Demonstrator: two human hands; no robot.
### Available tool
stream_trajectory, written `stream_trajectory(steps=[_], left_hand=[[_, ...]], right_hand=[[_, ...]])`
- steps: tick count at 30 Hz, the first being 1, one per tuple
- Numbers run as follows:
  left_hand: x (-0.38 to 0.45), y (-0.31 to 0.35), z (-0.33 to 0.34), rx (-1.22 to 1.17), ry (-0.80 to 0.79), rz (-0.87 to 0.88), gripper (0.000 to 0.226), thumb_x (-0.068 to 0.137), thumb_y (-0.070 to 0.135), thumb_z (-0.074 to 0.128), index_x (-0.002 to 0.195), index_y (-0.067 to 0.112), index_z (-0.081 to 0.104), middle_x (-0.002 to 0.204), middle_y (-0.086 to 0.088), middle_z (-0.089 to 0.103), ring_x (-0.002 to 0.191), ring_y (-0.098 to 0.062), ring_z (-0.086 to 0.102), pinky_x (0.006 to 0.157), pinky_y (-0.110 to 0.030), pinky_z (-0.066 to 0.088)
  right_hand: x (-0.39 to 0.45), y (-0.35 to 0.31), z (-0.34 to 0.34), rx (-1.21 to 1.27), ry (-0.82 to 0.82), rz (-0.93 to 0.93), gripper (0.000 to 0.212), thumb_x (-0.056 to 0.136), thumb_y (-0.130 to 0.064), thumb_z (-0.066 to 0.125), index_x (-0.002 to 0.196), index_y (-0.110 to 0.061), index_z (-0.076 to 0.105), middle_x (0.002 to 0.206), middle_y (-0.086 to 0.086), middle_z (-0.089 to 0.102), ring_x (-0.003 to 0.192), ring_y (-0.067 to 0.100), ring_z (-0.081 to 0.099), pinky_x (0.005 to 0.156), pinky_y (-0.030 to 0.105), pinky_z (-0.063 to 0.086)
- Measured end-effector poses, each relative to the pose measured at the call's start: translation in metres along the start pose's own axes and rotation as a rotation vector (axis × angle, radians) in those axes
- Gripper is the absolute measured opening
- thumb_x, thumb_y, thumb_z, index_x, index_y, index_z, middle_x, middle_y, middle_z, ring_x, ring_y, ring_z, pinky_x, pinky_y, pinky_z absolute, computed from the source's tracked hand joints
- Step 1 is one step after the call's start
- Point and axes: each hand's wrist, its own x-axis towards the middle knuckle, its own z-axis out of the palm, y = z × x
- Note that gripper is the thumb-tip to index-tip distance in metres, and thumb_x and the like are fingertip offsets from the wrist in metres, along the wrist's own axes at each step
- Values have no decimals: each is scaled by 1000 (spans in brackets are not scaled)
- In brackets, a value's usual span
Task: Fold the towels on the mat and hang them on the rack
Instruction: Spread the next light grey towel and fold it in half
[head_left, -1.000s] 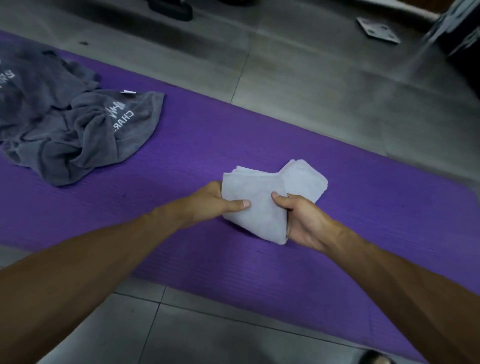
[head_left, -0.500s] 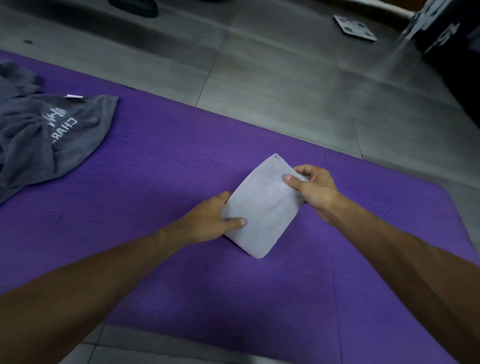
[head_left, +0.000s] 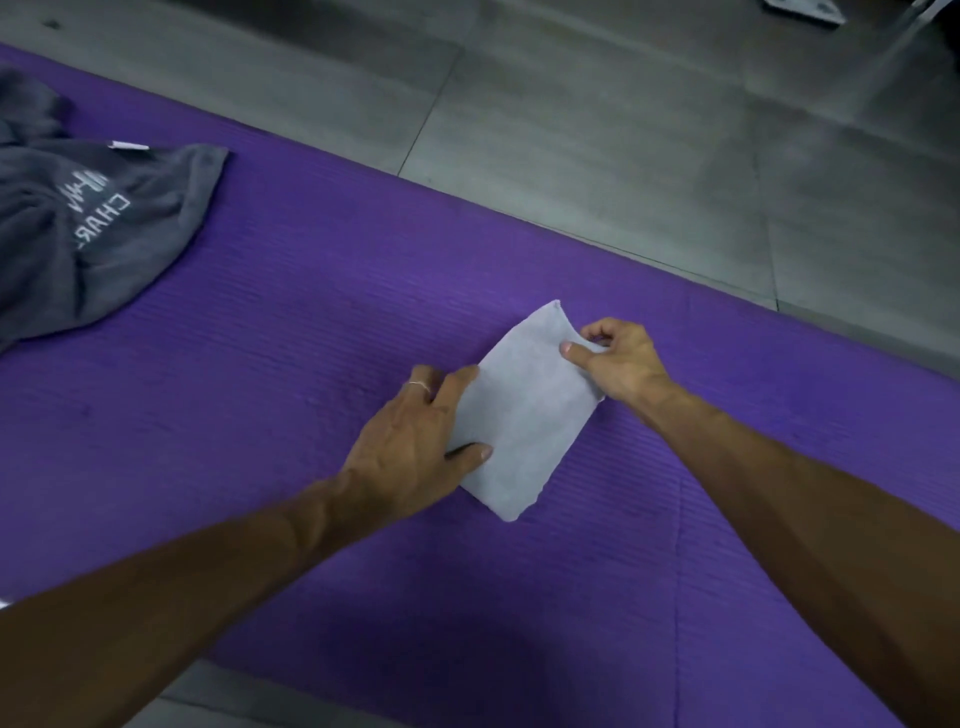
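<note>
Purple mat on grey tiled floor. Crumpled dark grey towel at the mat's far left edge. Small folded pale grey towel lies mid-mat. Left hand, forearm extended, grips its left edge, thumb on top. Right hand pinches its far right edge.
</note>
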Motion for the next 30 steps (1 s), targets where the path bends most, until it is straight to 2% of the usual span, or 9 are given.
stream_trajectory(steps=[4,7,10,13,17,22,25,27,30], left_hand=[[7,-2,9,240,64,618,61,74,9,64,133,20,55,141,-7,51,126,-30,51,99,-45,47],[5,-12,18,297,-59,686,51,86,17,43,136,17,54,142,-4,52,132,-23,47,107,-43,42],[0,-20,25,321,-83,681,48,97,32,40,143,18,45,149,-3,44,139,-22,37,114,-42,31],[-4,-25,29,352,-88,685,53,99,38,39,148,18,38,154,-3,36,144,-21,28,118,-41,20],[-3,-27,32,285,-93,666,63,96,48,46,150,19,33,157,0,29,147,-19,21,119,-41,20],[4,-28,30,313,-104,680,72,89,54,53,150,21,33,157,0,30,146,-18,23,119,-38,16],[5,-28,32,371,-74,678,73,87,54,54,149,21,34,155,0,34,143,-20,29,118,-37,16],[3,-27,36,363,-38,687,74,85,52,60,148,20,37,153,-1,37,142,-21,33,116,-40,22],[5,-22,39,385,49,699,78,78,50,71,143,20,40,148,-2,45,136,-23,42,111,-42,33]], right_hand=[[-1,-9,5,-378,73,-68,39,83,-34,69,116,-17,59,116,4,60,107,23,55,89,36,47],[-21,-19,17,-758,269,-584,28,85,-21,56,112,-14,58,112,8,56,105,33,51,82,41,40],[-42,-13,41,-624,-6,-1001,33,88,-21,46,116,-13,62,127,8,58,119,30,52,96,43,41],[-30,3,42,-844,-363,-958,58,97,-46,16,148,-26,35,159,0,25,148,18,15,119,43,11],[14,14,12,-1132,-305,-759,71,87,-65,-6,152,-37,-7,162,-4,-7,149,16,-9,117,51,-9],[11,5,6,-1151,-30,-731,61,97,-47,11,154,-24,14,162,7,10,149,29,5,115,57,-4],[-16,17,9,-1039,-220,-1061,53,100,-38,23,148,-18,34,157,9,28,146,27,22,118,53,9],[-23,33,-4,-1065,-408,-993,58,100,-51,10,154,-31,9,163,-4,2,150,18,2,120,48,1],[-6,37,-21,-1155,-353,-768,57,94,-58,-4,147,-42,-18,155,-16,-23,148,15,-16,117,50,-12]])
